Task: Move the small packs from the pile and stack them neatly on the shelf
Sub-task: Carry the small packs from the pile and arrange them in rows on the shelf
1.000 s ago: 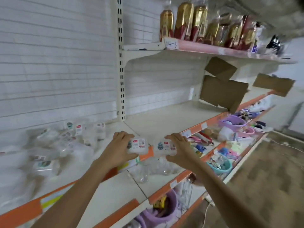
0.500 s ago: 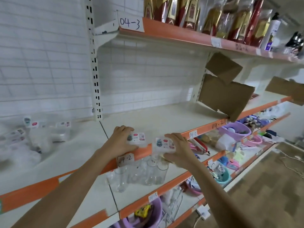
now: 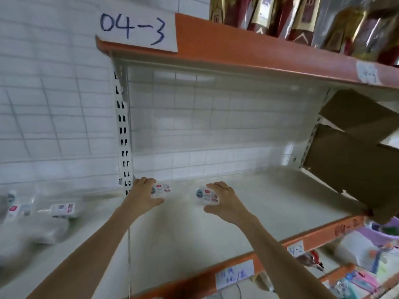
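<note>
Shelf — your left hand gripped one pack at 11 o'clock; your right hand gripped another pack at 12 — pile at 9.

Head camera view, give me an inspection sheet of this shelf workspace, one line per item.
Surface: pale cream shelf board with an orange front edge, bare between and beyond the hands.
Job's things: one small clear-wrapped pack with a red and white label in the left hand, another small pack in the right, both near the back of the board; the pile of clear packs lies in the bay to the left, blurred.
Clutter: brown cardboard pieces hang over the right end.
Grippers: left hand and right hand each grip their pack.
Cables: nothing seen.
Surroundings: white tiled wall; paper tag reading 04-3 on the upper shelf's edge; wrapped bottles above.
</note>
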Available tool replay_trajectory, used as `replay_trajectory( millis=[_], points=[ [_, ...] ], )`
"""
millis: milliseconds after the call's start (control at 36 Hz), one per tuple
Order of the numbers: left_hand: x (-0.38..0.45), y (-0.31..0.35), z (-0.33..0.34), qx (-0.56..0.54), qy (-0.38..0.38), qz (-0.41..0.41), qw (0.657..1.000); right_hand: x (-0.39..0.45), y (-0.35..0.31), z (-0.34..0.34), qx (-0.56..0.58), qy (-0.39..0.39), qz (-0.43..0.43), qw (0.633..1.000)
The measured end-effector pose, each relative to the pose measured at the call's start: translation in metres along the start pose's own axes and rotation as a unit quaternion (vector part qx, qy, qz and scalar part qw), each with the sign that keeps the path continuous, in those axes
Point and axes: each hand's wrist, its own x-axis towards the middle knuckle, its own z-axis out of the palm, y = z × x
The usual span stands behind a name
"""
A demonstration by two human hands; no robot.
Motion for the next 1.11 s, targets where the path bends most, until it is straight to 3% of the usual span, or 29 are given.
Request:
replay_trajectory(
  millis=[222, 361, 500, 667, 889, 1111],
  points=[
    [0.015, -0.025, 0.011, 0.135, -0.023, -0.006, 0.991, 0.072, 0.003, 0.027, -0.01, -0.088, -0.046, 0.995],
    [0.015, -0.024, 0.017, 0.13, -0.001, -0.016, 0.991, 0.098, 0.002, 0.053, 0.038, -0.12, -0.079, 0.989],
    [0.012, -0.021, 0.027, 0.115, 0.038, -0.067, 0.99, 0.113, 0.003, 0.081, 0.106, -0.069, -0.122, 0.984],
    [0.015, -0.013, 0.037, 0.108, 0.055, -0.123, 0.985, 0.119, 0.004, 0.09, -0.031, 0.006, -0.191, 0.981],
    [0.011, 0.003, 0.036, 0.14, 0.052, -0.147, 0.978, 0.115, 0.005, 0.07, -0.095, -0.103, -0.201, 0.97],
    [-0.028, 0.02, 0.011, 0.244, 0.058, -0.09, 0.964, 0.086, -0.013, 0.05, -0.029, -0.079, -0.27, 0.959]
  ],
)
